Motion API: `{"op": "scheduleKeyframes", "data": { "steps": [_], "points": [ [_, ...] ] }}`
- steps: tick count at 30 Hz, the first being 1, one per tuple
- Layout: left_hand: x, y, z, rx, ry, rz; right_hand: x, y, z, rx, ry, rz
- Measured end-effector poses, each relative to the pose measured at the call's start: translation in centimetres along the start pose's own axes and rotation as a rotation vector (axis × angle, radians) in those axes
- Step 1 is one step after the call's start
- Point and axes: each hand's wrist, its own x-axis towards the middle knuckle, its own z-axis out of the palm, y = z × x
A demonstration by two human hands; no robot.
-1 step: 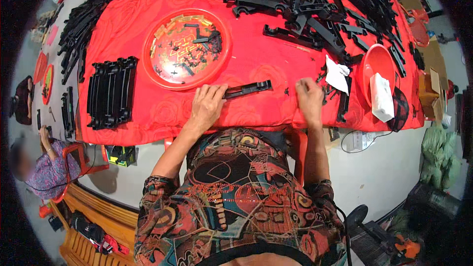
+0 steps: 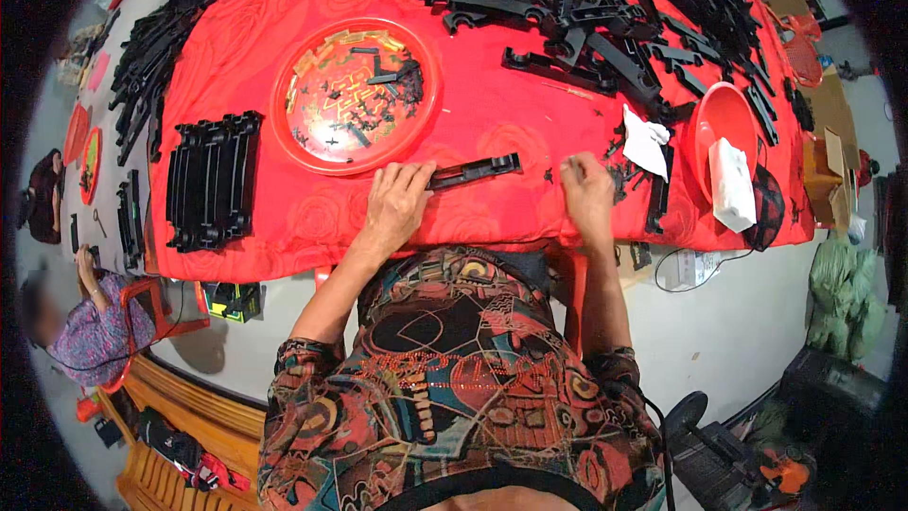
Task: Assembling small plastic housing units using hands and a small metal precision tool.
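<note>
My left hand [image 2: 398, 201] is closed around the near-left end of a long black plastic part [image 2: 484, 168], which lies on the red tablecloth with a slot along its top and a rounded notch near its free end. To the right, my right hand [image 2: 587, 191] hovers by the cloth with its fingertips pinched together; anything between them is hidden. Between that hand and the long part lies one tiny black piece [image 2: 549, 175]. More small black pieces [image 2: 620, 180] are scattered just right of my right hand, beside a crumpled white tissue [image 2: 646, 142].
A round red-rimmed tray [image 2: 281, 145] holds small black pieces. Left of it, several black parts [image 2: 213, 182] stand in a row. A heap of black parts [image 2: 567, 24] covers the far side. A red bowl [image 2: 705, 123] and white packet [image 2: 732, 185] sit right. Another person [image 2: 99, 326] sits at left.
My right hand has shifted slightly left, toward the tiny black piece. The left hand and the long part keep their places.
</note>
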Motion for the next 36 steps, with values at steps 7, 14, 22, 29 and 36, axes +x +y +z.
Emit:
{"op": "scheduleKeyframes", "data": {
  "steps": [7, 14, 22, 29, 36],
  "points": [
    [-0.1, 0.3, 0.5, 0.095, 0.108, 0.064, -1.1, 0.6, 2.0, -0.254, 0.002, -0.126],
    [-0.8, 0.4, 0.7, 0.197, 0.228, 0.090, 6.4, 1.5, 0.4, -0.333, 0.220, -0.323],
    [-0.8, 0.2, 1.2, 0.150, 0.346, 0.049, 11.2, 3.4, 1.0, -0.513, 0.075, -0.126],
    [-1.1, -0.4, 1.0, 0.084, 0.304, 0.035, 12.0, 3.2, 1.8, -0.480, 0.018, -0.307],
    [-1.2, -0.3, 1.5, 0.043, 0.333, 0.032, 11.0, 0.2, 4.3, -0.366, 0.096, -0.314]
  ]
}}
